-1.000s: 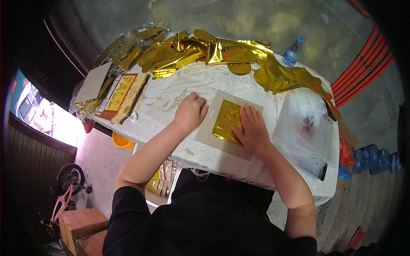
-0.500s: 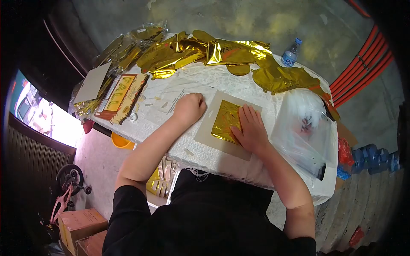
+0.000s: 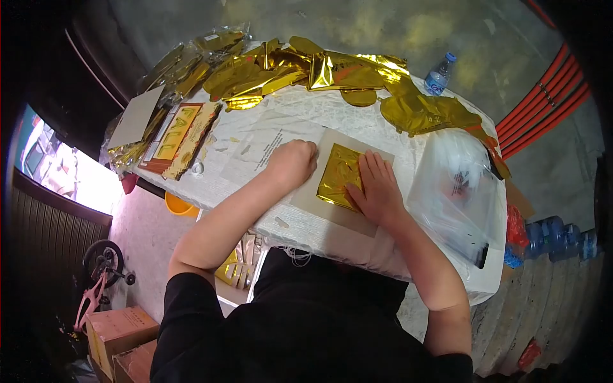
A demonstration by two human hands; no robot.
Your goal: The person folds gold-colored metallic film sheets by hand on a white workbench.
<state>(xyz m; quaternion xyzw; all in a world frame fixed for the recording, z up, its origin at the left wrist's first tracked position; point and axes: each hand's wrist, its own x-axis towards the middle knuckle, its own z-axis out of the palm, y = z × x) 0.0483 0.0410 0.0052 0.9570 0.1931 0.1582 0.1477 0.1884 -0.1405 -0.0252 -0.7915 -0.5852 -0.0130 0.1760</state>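
The right hand (image 3: 378,186) presses flat on a folded gold foil sheet (image 3: 339,176) lying on grey card (image 3: 319,203) at the frame's centre; the left hand (image 3: 292,162) rests clenched at the card's left edge on the table (image 3: 300,118).

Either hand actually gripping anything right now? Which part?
Nothing is lifted. The right hand lies flat on the folded gold foil, pinning its right side to the grey card. The left hand rests fisted at the card's left edge.

Left hand (image 3: 292,163) fisted, right hand (image 3: 378,188) flat
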